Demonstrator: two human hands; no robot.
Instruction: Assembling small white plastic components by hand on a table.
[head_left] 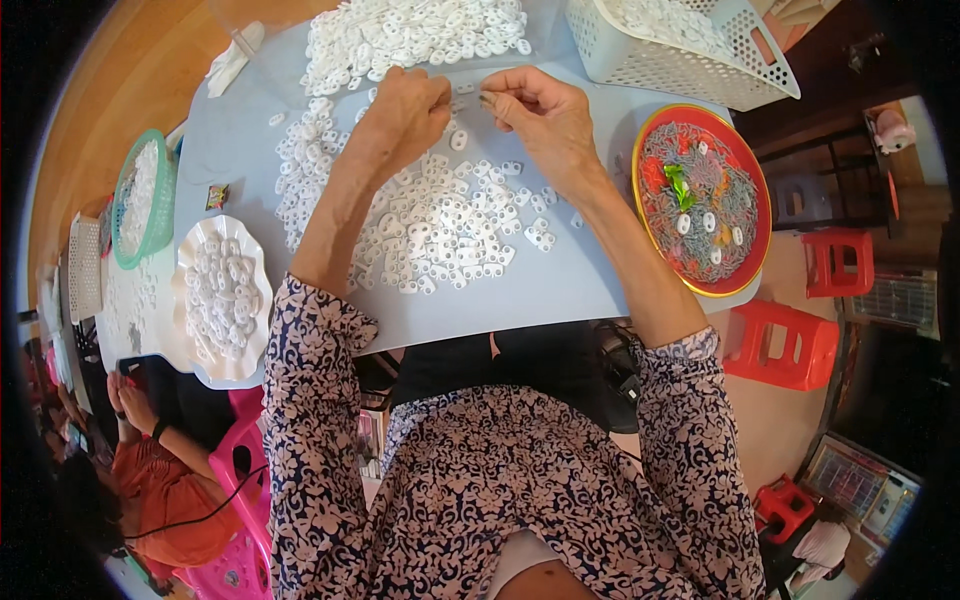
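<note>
Both of my hands hover over the pale blue table [440, 325], a short gap between them. My left hand [405, 115] is closed, its fingers curled away so that whatever they hold is hidden. Thumb and forefinger of my right hand [545, 118] are pinched together, and the thing at their tips is too small to make out. A single white oval plastic piece with holes [459, 140] lies between the hands. Below them spreads a loose pile of similar white pieces [440, 225]. Another heap of white pieces [410, 40] lies beyond my hands.
To the right stands a red, gold-rimmed tray [642, 215] of small grey screw-like parts with a few white pieces. A white perforated basket [680, 80] sits far right. On the left are a scalloped white plate [183, 315], a green basket [165, 205] and a seated person [185, 500].
</note>
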